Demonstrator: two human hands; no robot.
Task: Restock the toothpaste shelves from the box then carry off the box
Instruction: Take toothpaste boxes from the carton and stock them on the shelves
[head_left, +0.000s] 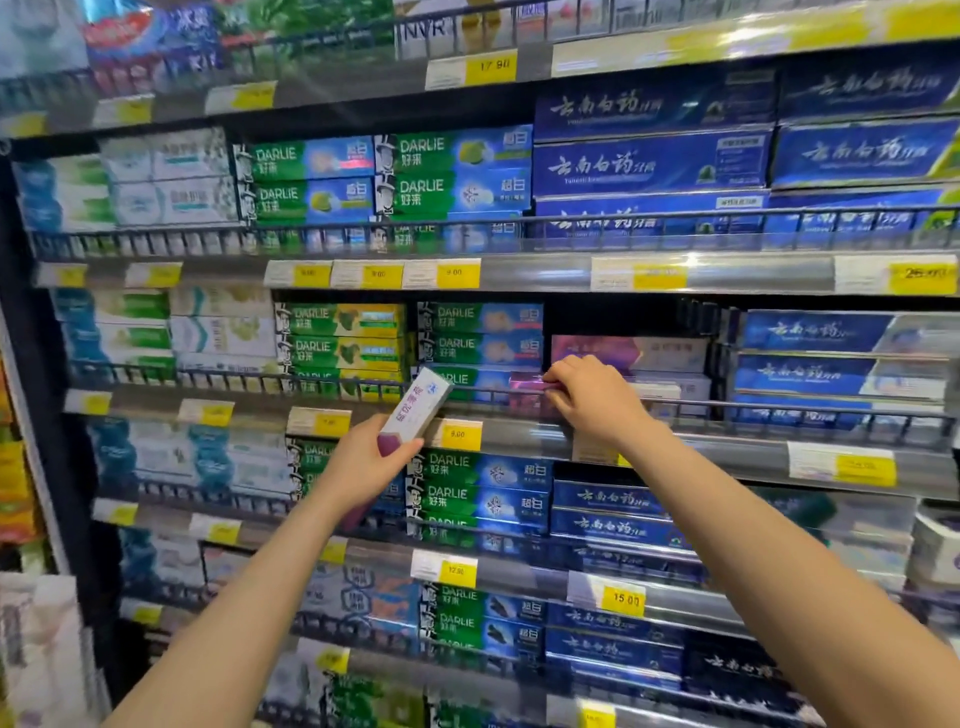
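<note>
Head view: my left hand (371, 457) grips a toothpaste carton (415, 410), long axis tilted up-right toward the purple stack (623, 353); my right hand (589, 397) pinches a purple carton (527, 385) there, nearer.

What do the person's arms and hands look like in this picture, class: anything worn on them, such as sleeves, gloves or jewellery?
Both forearms are bare right to the bottom edge of the picture, with no sleeve in view. The left hand and the right hand wear no gloves. No watch, bracelet or ring shows on either wrist or on the visible fingers. The fingernails look short and unpainted, though the picture is slightly blurred.
</note>
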